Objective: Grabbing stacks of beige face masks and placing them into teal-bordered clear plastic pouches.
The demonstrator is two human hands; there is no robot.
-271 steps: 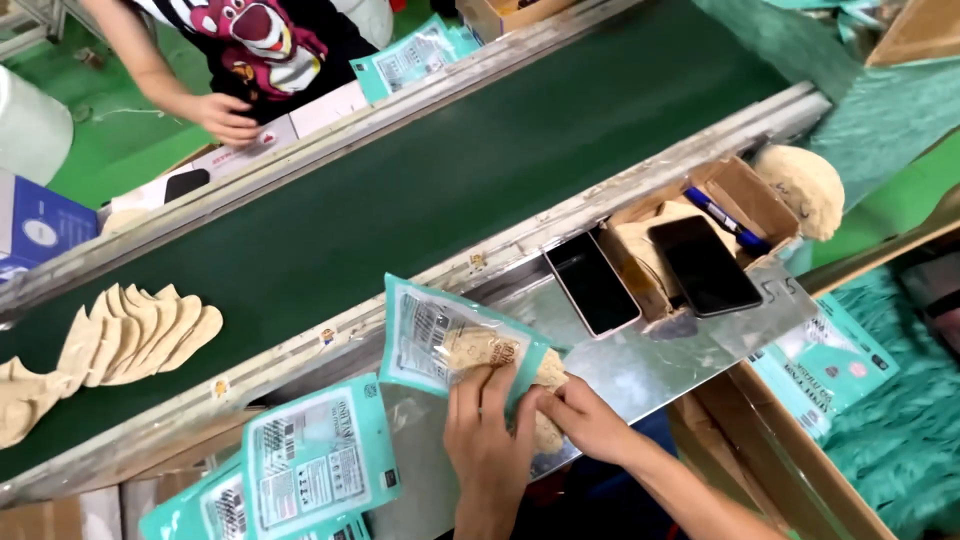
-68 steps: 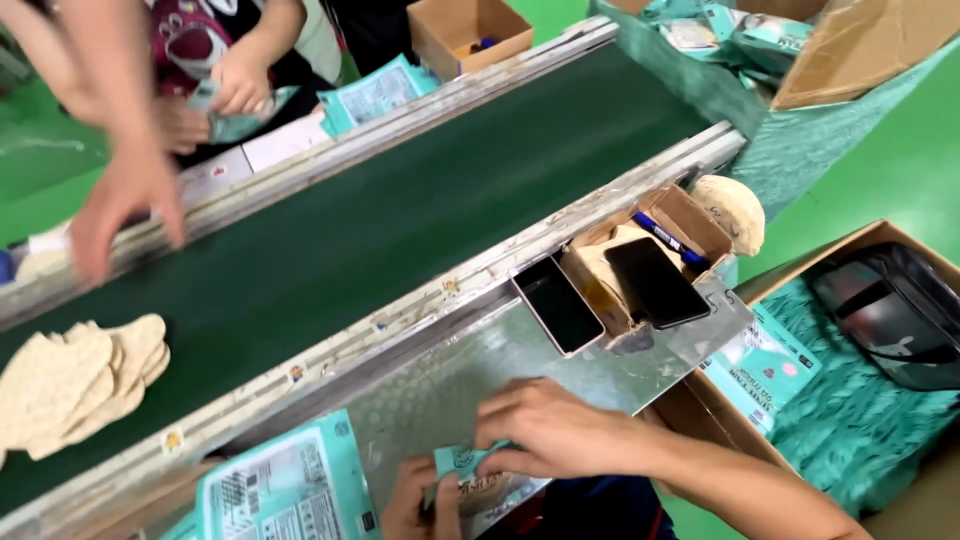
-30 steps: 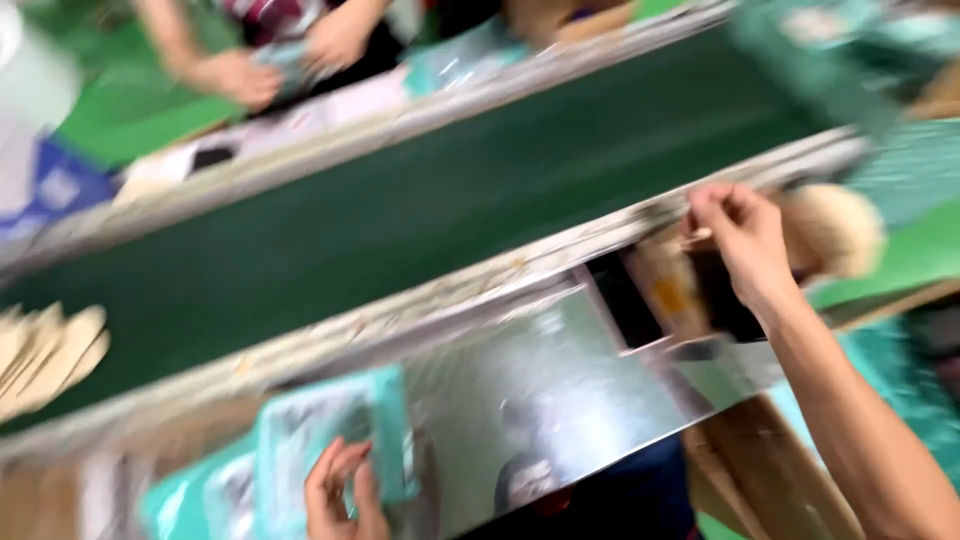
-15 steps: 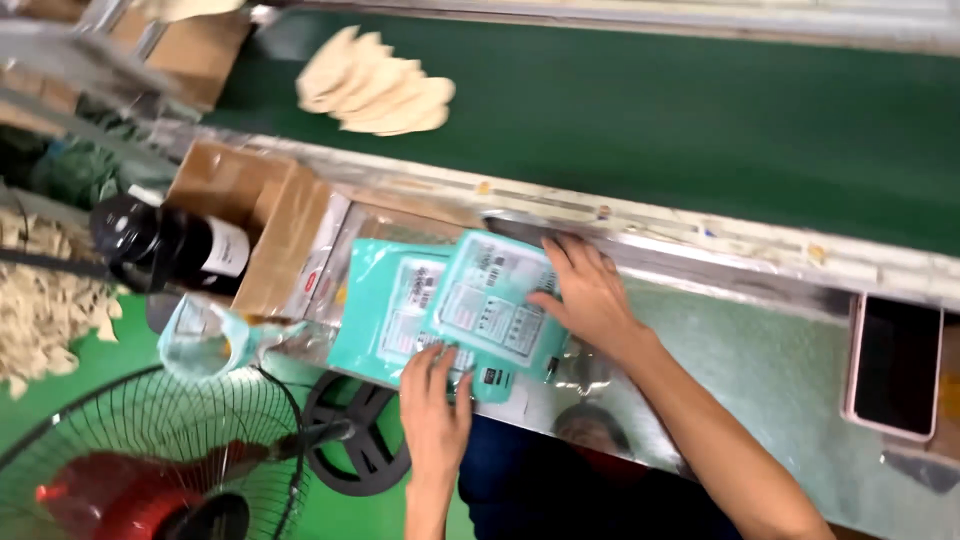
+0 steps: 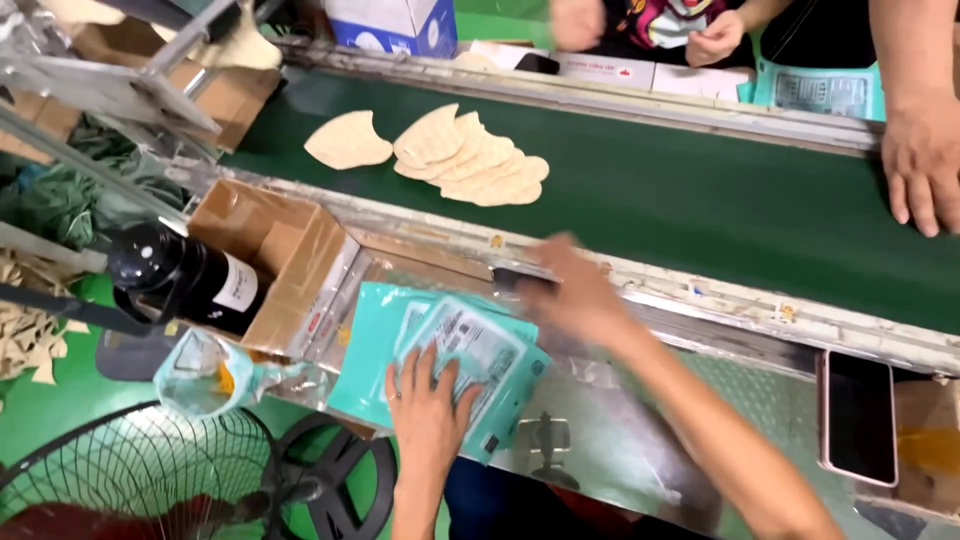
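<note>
A: Start closest in. What is the left hand point(image 5: 428, 408) doing?

B: It lies flat, fingers spread, pressing on the stack of teal packets point(image 5: 455, 365) on the shiny metal table point(image 5: 640, 420). The stack sits just this side of the conveyor belt point(image 5: 700, 205), at the table's left end

A: And the right hand point(image 5: 572, 296)?

B: Blurred, lifted just beyond the stack toward the belt's near rail. It seems loosely curled near something dark, but I cannot tell whether it grips anything

A: How far along does the work look?

B: My judgement: packets are gathered and squared into one pile, so that part looks done. The tan shaped pieces point(image 5: 470, 160) fanned out on the belt, past the stack, are still loose and unpacked, so plenty remains

A: What else sits around the stack?

B: Left of it, an open cardboard box point(image 5: 275, 255) with a dark bottle point(image 5: 180, 280) leaning beside it, and a crumpled clear bag point(image 5: 205, 370) below that. A fan guard point(image 5: 130, 480) stands on the green floor nearer still. Far right of the stack, a phone point(image 5: 858, 415) lies face up on the table

A: And across the belt?

B: Another person's hand point(image 5: 925, 160) rests on the far edge, and a second co-worker's hands point(image 5: 715, 38) are busy beyond it, well apart from the stack
</note>
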